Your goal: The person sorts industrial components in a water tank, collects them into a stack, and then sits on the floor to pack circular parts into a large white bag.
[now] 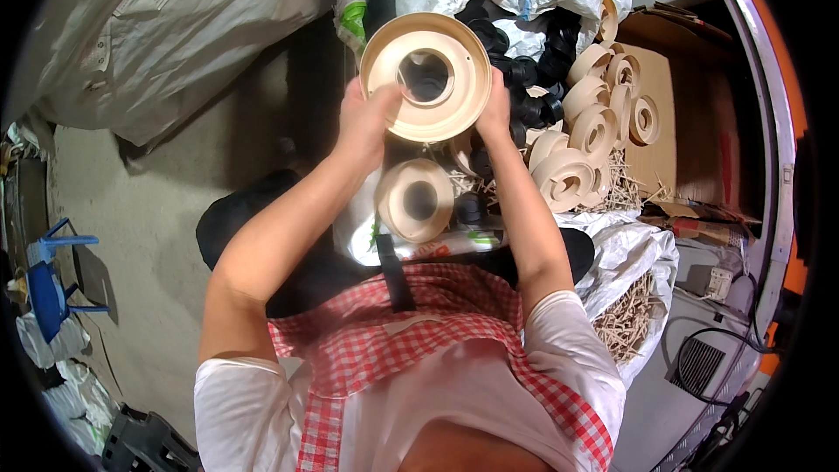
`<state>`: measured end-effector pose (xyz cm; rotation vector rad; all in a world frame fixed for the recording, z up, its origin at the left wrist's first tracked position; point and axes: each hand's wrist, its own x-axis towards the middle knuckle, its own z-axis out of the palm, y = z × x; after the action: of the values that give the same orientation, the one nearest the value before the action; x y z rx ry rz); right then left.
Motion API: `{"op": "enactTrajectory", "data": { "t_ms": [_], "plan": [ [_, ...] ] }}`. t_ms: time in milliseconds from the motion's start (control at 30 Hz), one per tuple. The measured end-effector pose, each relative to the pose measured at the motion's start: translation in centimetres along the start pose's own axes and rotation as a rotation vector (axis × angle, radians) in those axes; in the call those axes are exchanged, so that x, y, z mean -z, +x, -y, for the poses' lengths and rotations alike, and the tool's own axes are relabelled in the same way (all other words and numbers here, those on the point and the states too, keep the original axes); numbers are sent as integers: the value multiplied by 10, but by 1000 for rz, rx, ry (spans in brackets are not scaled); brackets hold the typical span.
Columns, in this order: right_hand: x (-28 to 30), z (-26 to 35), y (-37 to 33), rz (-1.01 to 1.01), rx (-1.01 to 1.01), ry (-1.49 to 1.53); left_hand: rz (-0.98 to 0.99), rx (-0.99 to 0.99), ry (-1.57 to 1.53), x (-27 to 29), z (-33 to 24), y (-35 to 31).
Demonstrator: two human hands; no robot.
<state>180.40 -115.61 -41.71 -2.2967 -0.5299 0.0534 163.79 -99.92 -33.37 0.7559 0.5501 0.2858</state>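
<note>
A cream-coloured round plastic ring (469,79) with a raised rim and a wide central hole is held up in front of me. My left hand (367,121) grips its left edge, the thumb lying over the face near the hole. On the opposite edge, my right hand (495,107) is closed round the rim, its fingers partly hidden behind the ring. Below, between my forearms, another cream ring (393,203) rests near my lap. Small cream pegs (472,183) and a dark round part (470,208) lie beside it.
To the right are piled several cream rings (594,133) and black plastic parts (527,79), by an open cardboard box (651,118). A white sack (660,258) holds loose cream pegs (627,319). A blue stool (45,297) stands far left; a large pale sack (210,26) hangs upper left.
</note>
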Motion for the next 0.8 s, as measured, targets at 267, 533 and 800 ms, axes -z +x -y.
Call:
{"op": "enactTrajectory", "data": {
  "t_ms": [267,533,800],
  "plan": [
    [3,-7,-23,126,83,-342,52,-31,71,-2,-4,-2],
    [48,85,-84,447,420,231,422,295,280,-2,-1,-15],
    [61,68,-87,690,-722,905,525,217,455,-6,11,-25]
  ]
}}
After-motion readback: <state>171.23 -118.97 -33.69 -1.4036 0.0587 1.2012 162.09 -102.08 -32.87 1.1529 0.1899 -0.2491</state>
